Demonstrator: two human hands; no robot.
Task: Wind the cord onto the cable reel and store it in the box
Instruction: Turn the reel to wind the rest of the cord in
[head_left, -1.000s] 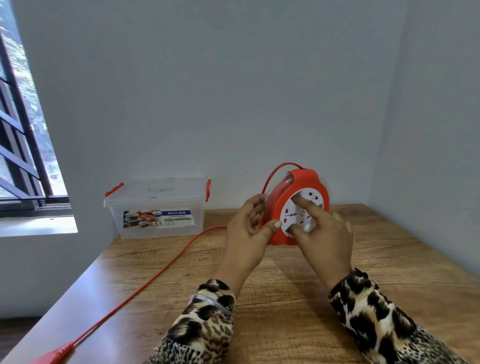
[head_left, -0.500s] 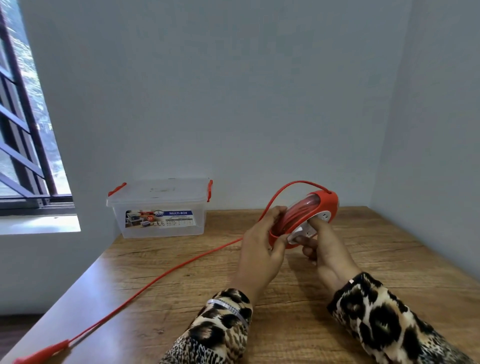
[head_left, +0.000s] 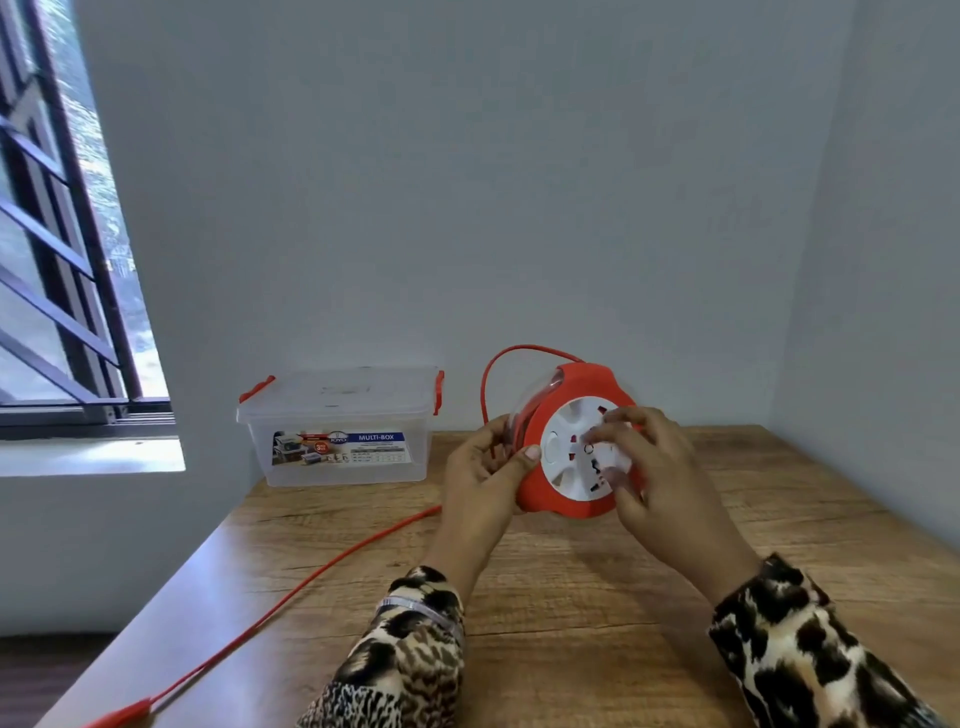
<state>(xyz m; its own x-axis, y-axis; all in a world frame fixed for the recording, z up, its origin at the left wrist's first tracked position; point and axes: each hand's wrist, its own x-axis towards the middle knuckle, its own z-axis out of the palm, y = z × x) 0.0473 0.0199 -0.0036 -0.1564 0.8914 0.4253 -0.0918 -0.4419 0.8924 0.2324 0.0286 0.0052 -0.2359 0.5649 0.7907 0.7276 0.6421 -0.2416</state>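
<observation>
Reel (head_left: 558, 499), red with a white socket face turned toward the camera, sits upright above the far middle of the wooden table (head_left: 571, 597), held between two hands. The left hand (head_left: 485, 480) grips its left rim, thumb laid on the red front edge and fingers curled behind. The right hand (head_left: 652, 467) lies over the white face with fingers bent against it, their tips blurred. The red cord (head_left: 311, 577) arcs out over the top of the reel, drops behind the left hand and trails across the table to the near left corner. The clear box (head_left: 343, 431), lid on with red clips, stands at the back left against the wall, well apart from the reel, beside a window (head_left: 57, 260)
</observation>
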